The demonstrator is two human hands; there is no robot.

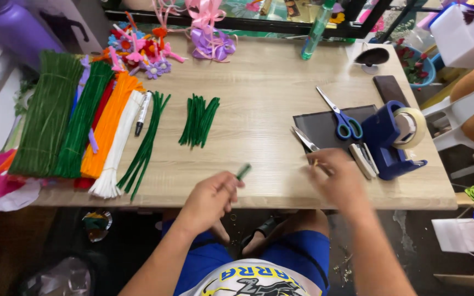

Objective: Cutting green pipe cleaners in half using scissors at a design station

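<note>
A: The wooden tabletop (270,82) is the biggest thing. Where is free room on it?

B: In the middle, between the small green stem bundle (198,120) and the dark mat (319,129). The left side is covered by the long pipe-cleaner bundles (78,120) in green, orange and white. At the right edge stands the blue tape dispenser (390,140), with the blue scissors (342,119) just beside it on the mat.

A: And the hands?

B: Both are at the near edge. The left hand (210,198) is closed in a fist around a short green pipe cleaner (243,171) (only its tip shows, fuzzy and dark green, tilted up to the right). The right hand (338,178) pinches something thin and pale; I cannot tell what, it is blurred. Metal pliers (304,139) lie just beyond it.
</note>
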